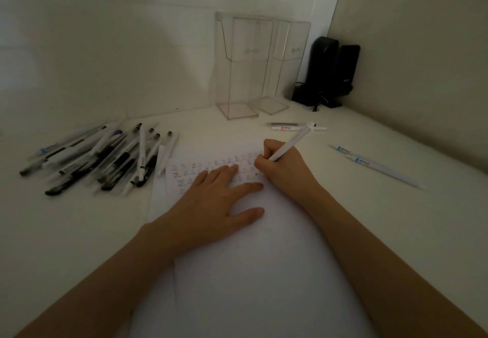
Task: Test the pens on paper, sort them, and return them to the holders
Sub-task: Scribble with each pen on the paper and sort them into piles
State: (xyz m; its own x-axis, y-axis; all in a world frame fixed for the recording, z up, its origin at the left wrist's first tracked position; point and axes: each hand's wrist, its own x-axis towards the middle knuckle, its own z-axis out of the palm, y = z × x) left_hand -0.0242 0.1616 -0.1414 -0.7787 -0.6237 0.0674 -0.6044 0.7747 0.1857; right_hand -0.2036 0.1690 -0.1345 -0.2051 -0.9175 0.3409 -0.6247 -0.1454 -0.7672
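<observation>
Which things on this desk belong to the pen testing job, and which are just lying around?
Job: paper, white pen in the right hand, left hand flat on the paper, pen pile, red-labelled pens, blue-labelled pens, clear holders.
Lying about: black device and cable in the corner.

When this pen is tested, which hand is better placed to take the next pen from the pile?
Probably the left hand. It lies flat and free on the paper, on the side of the pile of pens. The right hand grips the white pen and is farther from the pile.
</observation>
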